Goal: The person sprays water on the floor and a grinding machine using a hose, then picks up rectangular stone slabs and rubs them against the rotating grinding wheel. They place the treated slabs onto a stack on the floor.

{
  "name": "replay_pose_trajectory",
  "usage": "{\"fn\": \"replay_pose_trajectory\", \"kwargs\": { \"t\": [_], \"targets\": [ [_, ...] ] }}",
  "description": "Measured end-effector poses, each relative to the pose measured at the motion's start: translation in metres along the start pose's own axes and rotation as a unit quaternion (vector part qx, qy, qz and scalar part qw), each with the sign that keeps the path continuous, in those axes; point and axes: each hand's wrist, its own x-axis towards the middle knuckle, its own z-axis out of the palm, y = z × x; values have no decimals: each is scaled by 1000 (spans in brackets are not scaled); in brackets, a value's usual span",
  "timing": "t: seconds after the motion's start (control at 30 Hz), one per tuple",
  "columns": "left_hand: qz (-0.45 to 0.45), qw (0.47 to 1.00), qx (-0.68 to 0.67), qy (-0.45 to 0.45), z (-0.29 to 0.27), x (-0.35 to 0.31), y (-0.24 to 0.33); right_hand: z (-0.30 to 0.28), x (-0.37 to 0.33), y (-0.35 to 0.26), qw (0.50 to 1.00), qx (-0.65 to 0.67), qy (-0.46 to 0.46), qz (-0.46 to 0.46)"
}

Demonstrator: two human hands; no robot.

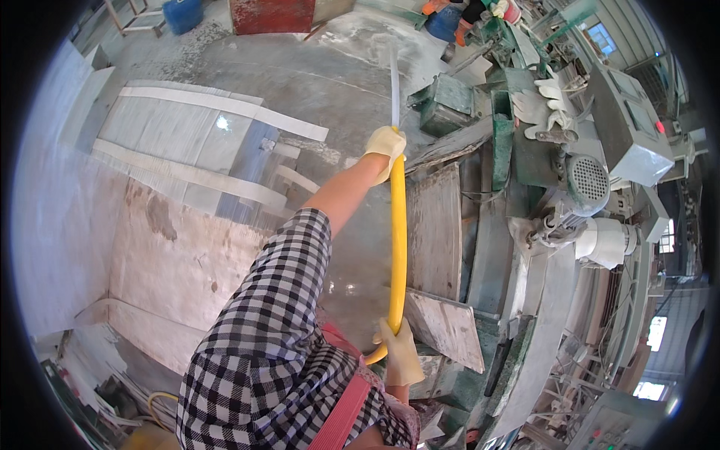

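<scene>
A thick yellow hose (pixel 399 240) runs lengthwise in front of me, and both my hands grip it. My left hand (pixel 385 146), in a cream glove, is closed round the hose near its far end, the arm stretched forward. From that end a jet of water (pixel 394 82) shoots out onto the wet grey floor (pixel 337 67). My right hand (pixel 403 354), gloved the same way, is wrapped round the hose close to my body. Behind it the hose curves down and left beside my checked shirt and out of sight.
Stacked grey sheets (pixel 172 135) with pale strips lie to the left. Machinery with a motor (pixel 587 180), a control box (pixel 630 124) and work gloves (pixel 555 101) lines the right. Boards (pixel 435 232) lean beside the hose. A red box (pixel 271 16) and blue drum (pixel 182 13) stand far off.
</scene>
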Motion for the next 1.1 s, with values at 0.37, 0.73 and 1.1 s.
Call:
{"fn": "replay_pose_trajectory", "kwargs": {
  "t": [0.37, 0.73, 1.1],
  "targets": [
    [70, 993, 89, 34, 18, 20, -2, -1, -1, -5, 1000, 5, 4, -22],
    [36, 998, 53, -13, 16, -6, 15, -5, 7, 20, 1000, 0, 9, -27],
    [81, 996, -17, 17, 8, 4, 12, -38, 13, -1, 999, -6, 6, -36]
  ]
}}
